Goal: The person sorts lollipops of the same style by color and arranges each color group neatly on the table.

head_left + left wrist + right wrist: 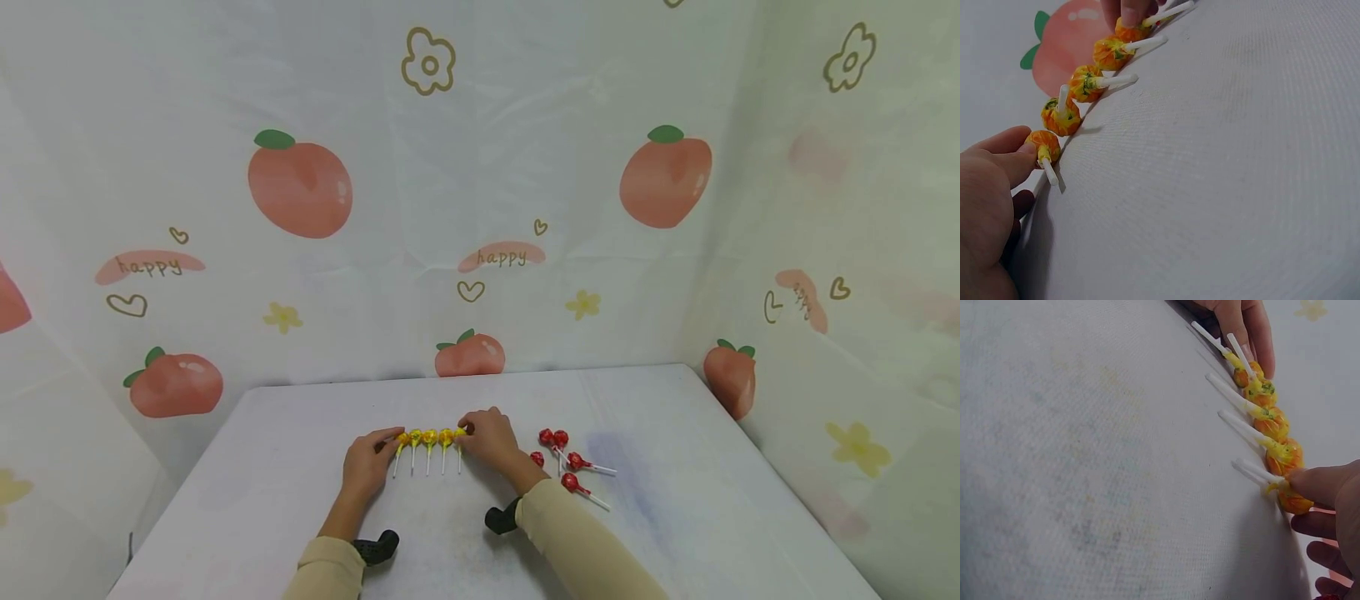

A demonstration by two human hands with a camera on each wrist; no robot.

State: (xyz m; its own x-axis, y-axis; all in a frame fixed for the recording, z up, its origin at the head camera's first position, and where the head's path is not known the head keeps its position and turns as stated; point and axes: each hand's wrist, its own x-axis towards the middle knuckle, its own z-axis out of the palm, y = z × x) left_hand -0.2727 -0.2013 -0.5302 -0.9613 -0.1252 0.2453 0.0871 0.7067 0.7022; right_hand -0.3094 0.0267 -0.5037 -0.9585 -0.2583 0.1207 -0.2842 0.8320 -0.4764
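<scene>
Several yellow-wrapped lollipops stand side by side in a row, the middle one point(429, 437) with its white stick toward the person. At the row's left end my left hand point(366, 461) pinches the head of the outermost yellow lollipop point(1046, 147) between thumb and forefinger. My right hand point(491, 437) holds the right-end yellow lollipop point(1294, 501), thumb on the near side of its wrapper and fingers behind it. In both wrist views the heads sit close together, and the sticks point at slightly different angles.
Several red lollipops point(571, 483) lie loosely scattered to the right of my right forearm, one partly hidden by it. A white cloth covers the table point(450, 550). Behind it hangs a white curtain point(480, 167) printed with fruit and flowers.
</scene>
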